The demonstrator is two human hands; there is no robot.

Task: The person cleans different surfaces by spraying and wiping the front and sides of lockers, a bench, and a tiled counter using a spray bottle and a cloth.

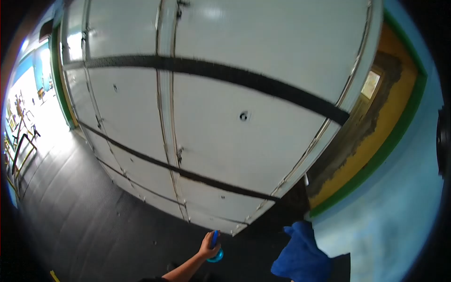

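Blue cloth [303, 256] covers most of the right hand [292, 280], right of the cabinet's [206, 122] foot, its grip impossible to tell; below the cabinet, the left hand's [206, 246] fingers close round a seeming spray bottle [215, 256], best kept upright.

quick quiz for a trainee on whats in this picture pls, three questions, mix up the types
1. Multiple choice: what does the left hand hold?
a) a hammer
b) a spray bottle
c) a paintbrush

2. True or false: in this view, the blue cloth is to the right of the left hand.

3. Fill in the missing word: the bands running across the pale cabinet are ____ in colour.

Key: 1. b; 2. true; 3. black
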